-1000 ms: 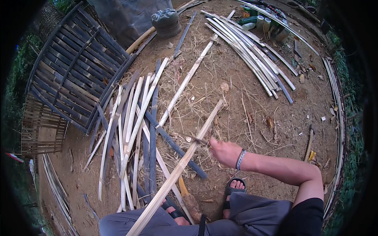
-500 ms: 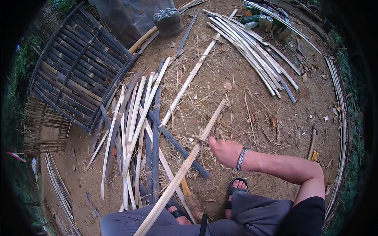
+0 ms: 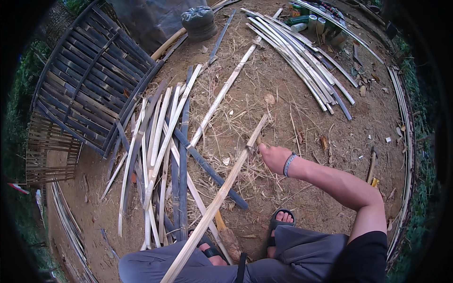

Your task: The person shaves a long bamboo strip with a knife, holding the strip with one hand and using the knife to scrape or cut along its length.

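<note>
Head view: long pale bamboo strip point(image 3: 222, 198) being held slanted, near end over lap, far end pointing up-right above dirt ground point(image 3: 302, 104). Right hand point(image 3: 274, 158) being kept clenched around strip near its upper end; blade, if any, not discernible. Compared with a second ago, hand is being carried further up strip toward tip, so pass along strip is judged nearly run out. Left hand hidden below frame; state cannot be told. Pile of split strips point(image 3: 160, 155) lying just left; woven bamboo panel point(image 3: 89, 85) beyond.
</note>
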Demonstrator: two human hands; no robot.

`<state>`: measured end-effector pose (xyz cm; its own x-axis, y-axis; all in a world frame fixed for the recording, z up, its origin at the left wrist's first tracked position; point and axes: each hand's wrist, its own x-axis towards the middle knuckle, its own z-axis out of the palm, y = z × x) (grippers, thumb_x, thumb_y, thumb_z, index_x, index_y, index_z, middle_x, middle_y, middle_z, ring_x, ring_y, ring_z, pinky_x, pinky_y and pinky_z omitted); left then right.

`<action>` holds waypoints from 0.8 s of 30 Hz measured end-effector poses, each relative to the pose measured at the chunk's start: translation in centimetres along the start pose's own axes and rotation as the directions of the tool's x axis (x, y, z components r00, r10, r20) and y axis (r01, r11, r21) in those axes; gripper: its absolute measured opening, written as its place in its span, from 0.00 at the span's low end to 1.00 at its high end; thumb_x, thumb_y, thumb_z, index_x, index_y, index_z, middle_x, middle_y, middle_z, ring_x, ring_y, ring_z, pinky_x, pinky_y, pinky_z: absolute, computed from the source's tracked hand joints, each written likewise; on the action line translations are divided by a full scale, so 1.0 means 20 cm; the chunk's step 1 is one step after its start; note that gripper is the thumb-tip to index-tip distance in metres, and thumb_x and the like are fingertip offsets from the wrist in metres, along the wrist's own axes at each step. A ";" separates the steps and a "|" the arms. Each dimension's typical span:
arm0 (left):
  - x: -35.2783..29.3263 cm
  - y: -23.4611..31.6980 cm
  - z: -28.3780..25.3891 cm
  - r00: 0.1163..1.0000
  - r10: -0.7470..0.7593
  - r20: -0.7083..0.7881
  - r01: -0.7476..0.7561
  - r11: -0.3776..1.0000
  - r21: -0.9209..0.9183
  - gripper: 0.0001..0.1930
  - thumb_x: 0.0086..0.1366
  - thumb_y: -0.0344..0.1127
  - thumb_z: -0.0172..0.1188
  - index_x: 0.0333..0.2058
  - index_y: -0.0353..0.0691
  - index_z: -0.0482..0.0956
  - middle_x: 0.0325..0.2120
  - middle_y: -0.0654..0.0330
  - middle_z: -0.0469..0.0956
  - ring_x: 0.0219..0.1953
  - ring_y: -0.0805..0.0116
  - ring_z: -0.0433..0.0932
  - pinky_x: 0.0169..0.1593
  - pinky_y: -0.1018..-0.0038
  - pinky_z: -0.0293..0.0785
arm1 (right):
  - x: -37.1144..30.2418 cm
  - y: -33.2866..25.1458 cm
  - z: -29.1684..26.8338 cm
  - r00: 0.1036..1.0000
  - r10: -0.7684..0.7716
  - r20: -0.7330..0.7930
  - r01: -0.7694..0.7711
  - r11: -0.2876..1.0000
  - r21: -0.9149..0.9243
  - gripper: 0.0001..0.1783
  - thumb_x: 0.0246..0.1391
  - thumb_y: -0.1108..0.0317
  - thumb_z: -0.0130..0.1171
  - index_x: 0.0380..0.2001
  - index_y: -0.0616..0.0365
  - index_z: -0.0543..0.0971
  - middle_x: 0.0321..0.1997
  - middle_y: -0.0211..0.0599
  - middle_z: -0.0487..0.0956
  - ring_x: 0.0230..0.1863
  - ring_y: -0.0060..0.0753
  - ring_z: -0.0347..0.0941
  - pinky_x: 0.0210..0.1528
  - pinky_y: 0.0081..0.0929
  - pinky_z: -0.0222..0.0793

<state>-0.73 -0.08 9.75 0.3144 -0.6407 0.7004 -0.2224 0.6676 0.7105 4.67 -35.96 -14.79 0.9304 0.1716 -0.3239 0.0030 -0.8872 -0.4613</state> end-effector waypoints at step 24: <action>0.04 -0.06 -0.01 0.989 0.123 -0.082 -0.122 0.992 0.024 0.22 0.59 0.25 0.39 0.10 0.56 0.48 0.05 0.77 0.49 0.06 0.86 0.48 0.13 0.81 0.38 | 0.20 0.16 0.01 0.999 0.022 -0.047 -0.025 0.997 -0.070 0.08 0.53 0.74 0.39 0.34 0.68 0.65 0.24 0.59 0.76 0.30 0.57 0.77 0.30 0.46 0.73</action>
<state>0.02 -1.31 9.42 0.3589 -0.5205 0.7748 -0.2811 0.7312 0.6215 8.39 -37.98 -17.67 0.9466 0.1315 -0.2944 0.0053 -0.9192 -0.3937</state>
